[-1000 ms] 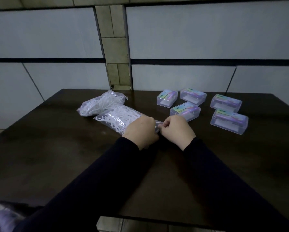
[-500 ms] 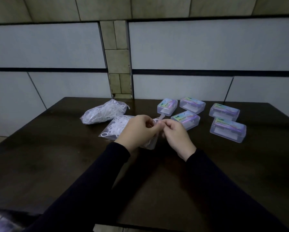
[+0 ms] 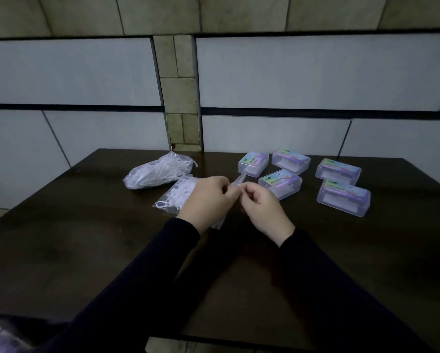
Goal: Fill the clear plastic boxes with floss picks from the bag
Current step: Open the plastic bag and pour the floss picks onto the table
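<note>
step: opening bag | left hand (image 3: 208,200) and right hand (image 3: 261,208) both pinch near bag (image 3: 174,200) mouth, table centre | boxes (image 3: 280,183) lidded at 2 o'clock | tip: peel evenly, mouth up, avoid spilling picks

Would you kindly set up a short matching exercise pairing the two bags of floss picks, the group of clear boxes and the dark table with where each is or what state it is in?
Things:
1. Near bag of floss picks
2. Far bag of floss picks
3. Clear plastic boxes
4. Table

Places or states:
A. Lying untouched at the back left of the table
B. Five of them, lids shut, on the right side
C. Pinched at its top edge by the left hand and the right hand
D. Dark wood, carrying everything

Pairs: 1-C, 2-A, 3-B, 4-D
</note>
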`<state>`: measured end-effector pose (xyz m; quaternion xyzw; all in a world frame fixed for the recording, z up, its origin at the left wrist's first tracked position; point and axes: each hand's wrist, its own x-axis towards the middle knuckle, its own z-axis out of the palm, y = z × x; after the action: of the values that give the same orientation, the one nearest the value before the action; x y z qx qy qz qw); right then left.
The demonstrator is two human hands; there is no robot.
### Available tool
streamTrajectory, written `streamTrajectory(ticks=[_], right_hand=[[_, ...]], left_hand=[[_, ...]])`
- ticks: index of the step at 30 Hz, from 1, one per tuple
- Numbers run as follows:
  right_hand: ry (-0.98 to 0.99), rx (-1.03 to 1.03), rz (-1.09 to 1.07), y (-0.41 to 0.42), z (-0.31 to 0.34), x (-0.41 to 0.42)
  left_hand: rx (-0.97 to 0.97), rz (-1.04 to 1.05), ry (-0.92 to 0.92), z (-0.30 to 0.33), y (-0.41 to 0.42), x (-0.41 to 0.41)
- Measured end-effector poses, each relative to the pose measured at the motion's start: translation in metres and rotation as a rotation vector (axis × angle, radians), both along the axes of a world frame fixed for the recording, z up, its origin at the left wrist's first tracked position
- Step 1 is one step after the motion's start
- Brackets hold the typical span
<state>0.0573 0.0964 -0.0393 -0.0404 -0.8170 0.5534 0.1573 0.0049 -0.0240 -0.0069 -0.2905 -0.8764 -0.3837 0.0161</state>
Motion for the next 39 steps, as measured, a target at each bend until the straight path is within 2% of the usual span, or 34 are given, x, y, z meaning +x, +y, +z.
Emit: streamTrajectory(ticks=[3,6,9,13,16,20,23,28,31,33,36,39], right_hand=[[-0.044,0.134,-0.037,0.006,0.000,0.001],[-0.055,0.199,-0.172,0.013,0.002,0.000],[-0.050,0.210,-0.255,0.015,0.003,0.000],[-0.097,0.182,-0.196,0.013,0.001,0.002],[-0.130,0.201,-0.211,0.018,0.002,0.002],[-0.038,0.231,-0.302,0.020,0.004,0.004],[-0.001,0.227,-0.239,0.013,0.002,0.005],[-0.051,0.153,-0.251,0.003,0.001,0.007],[-0.083,0.147,-0.220,0.002,-0.002,0.006],[-0.074,0.145,-0.279,0.006,-0.002,0.005],[0.018,0.018,-0.435,0.016,0.001,0.004],[0.007,0.014,-0.468,0.019,0.001,0.005]], left_hand=[[0.108,0.068,-0.021,0.004,-0.004,-0.005],[0.149,0.146,0.015,0.011,-0.015,-0.014],[0.118,0.127,0.057,0.011,-0.017,-0.014],[0.085,0.041,0.113,0.008,-0.012,-0.012],[0.089,0.066,0.129,0.010,-0.017,-0.016],[0.042,0.069,0.193,0.010,-0.027,-0.024],[-0.026,0.076,0.127,0.000,-0.027,-0.030],[-0.170,0.350,0.061,-0.027,-0.037,-0.054],[-0.235,0.410,-0.066,-0.030,-0.042,-0.058],[-0.220,0.393,-0.109,-0.032,-0.043,-0.059],[-0.197,0.408,-0.182,-0.032,-0.044,-0.064],[-0.259,0.398,-0.265,-0.029,-0.046,-0.065]])
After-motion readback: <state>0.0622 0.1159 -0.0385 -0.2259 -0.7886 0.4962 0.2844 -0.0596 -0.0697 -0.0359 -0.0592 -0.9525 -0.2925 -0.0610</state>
